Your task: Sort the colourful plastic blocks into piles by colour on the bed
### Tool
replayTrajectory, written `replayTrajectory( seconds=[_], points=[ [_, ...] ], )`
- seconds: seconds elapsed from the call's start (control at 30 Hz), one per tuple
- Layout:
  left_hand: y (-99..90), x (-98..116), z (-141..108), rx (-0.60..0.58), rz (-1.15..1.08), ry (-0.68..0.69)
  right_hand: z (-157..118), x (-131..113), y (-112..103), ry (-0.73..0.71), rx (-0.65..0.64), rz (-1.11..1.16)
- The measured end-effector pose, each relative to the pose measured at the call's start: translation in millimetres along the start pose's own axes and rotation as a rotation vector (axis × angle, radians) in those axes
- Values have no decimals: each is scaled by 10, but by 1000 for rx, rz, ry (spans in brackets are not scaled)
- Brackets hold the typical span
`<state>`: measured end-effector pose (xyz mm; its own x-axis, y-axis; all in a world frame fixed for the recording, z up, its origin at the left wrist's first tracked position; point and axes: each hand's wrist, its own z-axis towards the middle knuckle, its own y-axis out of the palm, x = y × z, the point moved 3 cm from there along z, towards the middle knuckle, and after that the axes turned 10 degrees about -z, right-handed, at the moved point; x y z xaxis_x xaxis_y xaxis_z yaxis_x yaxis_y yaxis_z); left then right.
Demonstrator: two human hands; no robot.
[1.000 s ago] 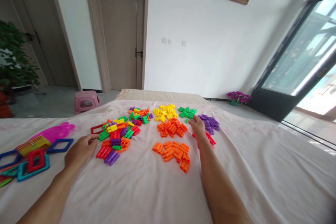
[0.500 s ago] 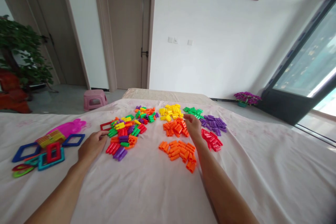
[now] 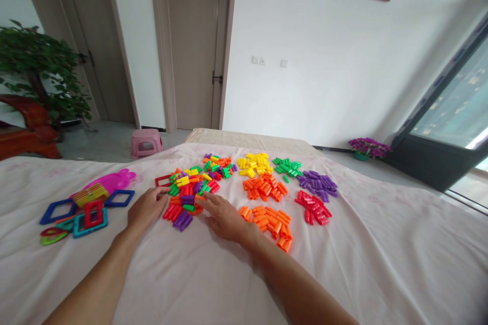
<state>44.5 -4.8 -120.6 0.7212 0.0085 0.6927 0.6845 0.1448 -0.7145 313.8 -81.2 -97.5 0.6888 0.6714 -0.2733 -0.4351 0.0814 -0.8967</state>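
Observation:
A mixed pile of small plastic bullet-shaped toy pieces (image 3: 186, 190) in red, orange, yellow, green and purple lies in front of me. My left hand (image 3: 148, 207) rests at its left edge, fingers stretched loosely toward the pieces. From the right, my right hand (image 3: 220, 216) reaches over with fingers extended, fingertips touching orange pieces at the pile's near side. Sorted to the right are yellow pieces (image 3: 255, 163), green pieces (image 3: 288, 166), purple pieces (image 3: 317, 184), red pieces (image 3: 314, 208) and two orange groups (image 3: 269, 221). A single green piece (image 3: 285, 179) lies apart below the green group.
On the left lie magnetic frame tiles (image 3: 58, 212) in blue, teal and red, and a pink plastic toy (image 3: 110, 182). A pale cloth (image 3: 183, 284) with folds covers the surface. Beyond it stand a pink stool (image 3: 147, 142) and a pot of purple flowers (image 3: 368, 148).
My right hand has moved left from beside the orange and green groups to the mixed pile. A lone green piece now shows near the green group. My left hand stays by the pile.

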Motion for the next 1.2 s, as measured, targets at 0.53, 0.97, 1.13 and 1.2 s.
replayTrajectory(
  seconds=[0.53, 0.97, 1.13, 1.2],
  points=[
    [8, -3, -3, 13, -7, 10, -78, 69, 36, 83, 113, 39],
    [-2, 10, -19, 15, -19, 5, -120, 38, -54, 239, 32, 8],
    [-2, 10, -11, 20, -16, -1, -147, 70, -70, 290, 46, 20],
    [-3, 13, -11, 20, -9, -5, -158, 97, -66, 298, 79, 20]
  ],
)
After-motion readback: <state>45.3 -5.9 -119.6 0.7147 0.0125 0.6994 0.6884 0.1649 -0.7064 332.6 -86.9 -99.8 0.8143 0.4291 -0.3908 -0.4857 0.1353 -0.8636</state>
